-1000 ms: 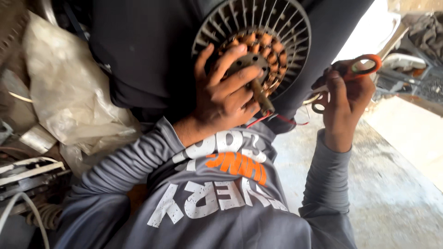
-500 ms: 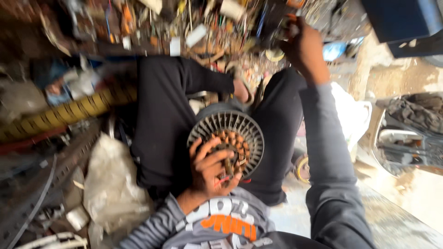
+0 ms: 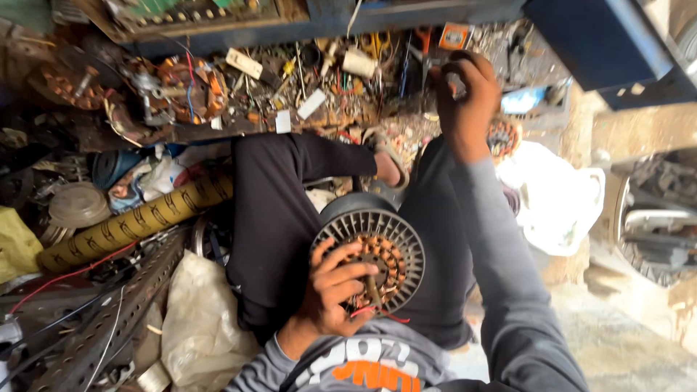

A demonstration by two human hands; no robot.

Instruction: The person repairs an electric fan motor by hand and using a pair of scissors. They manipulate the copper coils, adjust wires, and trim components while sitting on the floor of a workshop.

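The left hand [image 3: 330,287] curls its fingers over a round, finned metal motor stator [image 3: 372,248] with copper windings, resting on the lap. The right hand [image 3: 465,98], fingers bunched, reaches into scattered parts beyond; whether it holds anything cannot be told.

- Motor stator [image 3: 377,250]: dull grey metal fins, copper-coloured windings, matt.
- Trousers [image 3: 276,218] under the stator: black matt cloth.
- Bag [image 3: 200,319] left of the stator: crinkled whitish plastic.
- Perforated strip [image 3: 109,327]: dusty metal.
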